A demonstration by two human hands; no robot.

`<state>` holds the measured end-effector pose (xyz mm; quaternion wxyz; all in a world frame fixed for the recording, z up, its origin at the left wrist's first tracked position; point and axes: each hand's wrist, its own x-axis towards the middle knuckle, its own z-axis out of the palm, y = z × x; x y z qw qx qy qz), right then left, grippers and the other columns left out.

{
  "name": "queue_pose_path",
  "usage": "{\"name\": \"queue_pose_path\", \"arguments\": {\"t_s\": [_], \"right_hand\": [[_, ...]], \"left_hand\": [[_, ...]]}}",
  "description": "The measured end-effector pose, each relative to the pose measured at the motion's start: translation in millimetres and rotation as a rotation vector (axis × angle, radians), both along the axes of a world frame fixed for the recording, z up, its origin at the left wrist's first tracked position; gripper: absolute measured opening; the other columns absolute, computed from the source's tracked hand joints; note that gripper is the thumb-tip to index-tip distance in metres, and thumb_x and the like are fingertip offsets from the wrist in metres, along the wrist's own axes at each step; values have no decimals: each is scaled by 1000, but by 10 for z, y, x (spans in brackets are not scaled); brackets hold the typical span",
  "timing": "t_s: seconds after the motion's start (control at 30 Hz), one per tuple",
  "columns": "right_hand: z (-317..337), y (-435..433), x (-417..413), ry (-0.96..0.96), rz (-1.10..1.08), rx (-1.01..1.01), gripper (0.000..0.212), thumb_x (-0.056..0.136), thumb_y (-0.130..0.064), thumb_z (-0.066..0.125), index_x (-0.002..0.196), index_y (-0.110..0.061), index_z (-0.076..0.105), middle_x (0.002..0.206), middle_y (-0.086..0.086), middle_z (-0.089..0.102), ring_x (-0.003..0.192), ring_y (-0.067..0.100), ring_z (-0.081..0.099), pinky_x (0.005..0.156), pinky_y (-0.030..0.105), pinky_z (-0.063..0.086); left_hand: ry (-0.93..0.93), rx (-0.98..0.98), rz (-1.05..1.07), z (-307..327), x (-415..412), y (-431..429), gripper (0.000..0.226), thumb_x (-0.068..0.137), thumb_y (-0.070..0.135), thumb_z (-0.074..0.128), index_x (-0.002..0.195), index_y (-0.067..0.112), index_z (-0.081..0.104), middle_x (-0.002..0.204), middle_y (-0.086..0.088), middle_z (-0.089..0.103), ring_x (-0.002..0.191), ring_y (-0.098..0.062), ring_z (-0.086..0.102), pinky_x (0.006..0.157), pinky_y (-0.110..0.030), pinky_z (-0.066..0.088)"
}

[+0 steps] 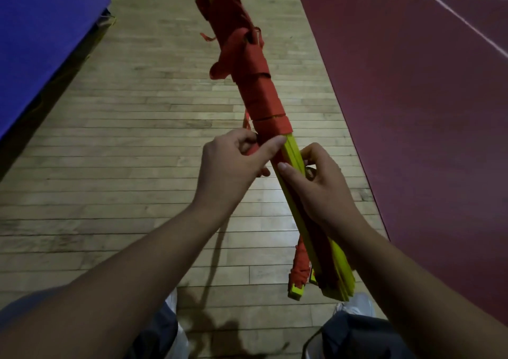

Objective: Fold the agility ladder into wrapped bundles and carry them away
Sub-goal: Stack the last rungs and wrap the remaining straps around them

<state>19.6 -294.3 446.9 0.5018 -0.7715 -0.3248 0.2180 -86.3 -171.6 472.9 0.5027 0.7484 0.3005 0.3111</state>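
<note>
Two bare forearms (132,281) at the bottom edge, above dark grey trouser knees (357,339) and white shoes (357,302).

Left hand (233,166): fingers curled, pinching a bit of the flat red-orange webbing strap (264,97) against the left side of the bundle. Its thumb tip lies on the yellow edge just below the last wrap turn.

Right hand (323,185): grips the long bundle of stacked flat yellow plastic ladder rungs (294,152) from the right. Thumb is on the top face, fingers curled round the far edge.

The two hands are just beside each other, both touching the bundle at about mid-length.

The bundle is off the floor and tilted. Its far end points up and away to the top edge; its near end sits low by the right knee. Above the hands the strap is wound round the rungs in close turns, with loose loops and tails sticking out to the left. Below the hands the rungs are mostly bare yellow and the near end is slightly fanned.

Left of that end is a single yellow rung end wrapped in red strap (298,270). Cannot tell how it joins the rest.

Underneath is a pale wooden plank floor (110,166) with arm shadows on it. To the right is a dark red court surface (412,111) with white lines (464,23). At the upper left is a blue padded mat (41,42).
</note>
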Motion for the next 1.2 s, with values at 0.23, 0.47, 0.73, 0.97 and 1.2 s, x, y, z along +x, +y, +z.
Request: {"name": "queue_pose_path", "arguments": {"t_s": [0.23,0.47,0.73,0.97,1.2], "right_hand": [[-24,35,-162,-133,38,-39,38,90,-35,72,83,-32,35,87,-1,45,76,12,45,60,19,34],[126,-3,-43,279,123,19,42,86,-54,65,113,-22,57,108,-3,66,103,15,65,76,24,50],[205,-90,101,707,404,110,36,90,-32,57,109,-3,67,85,8,67,74,19,68,64,29,57],[204,-127,105,567,233,242,40,87,-20,68,119,3,62,95,17,71,87,32,71,69,36,60],[127,-54,120,318,-12,119,31,90,-30,75,104,-8,58,95,7,73,93,29,74,84,61,58]], "left_hand": [[-37,-170,35,11,6,72,30,81,37,83,89,9,75,69,-4,74,60,-21,72,60,-46,62],[-145,-359,-61,-37,-1,249,29,90,24,75,97,-3,73,88,-23,75,78,-47,69,70,-59,57],[-150,-354,-244,-74,-27,375,24,88,33,66,92,10,71,84,-14,74,79,-41,72,74,-60,56],[46,-190,-349,81,-60,415,31,95,36,60,91,6,69,72,-9,76,54,-24,69,62,-53,52],[42,-33,-279,-33,-6,288,16,96,23,68,103,10,73,82,-2,76,63,-17,71,55,-20,50]]}}
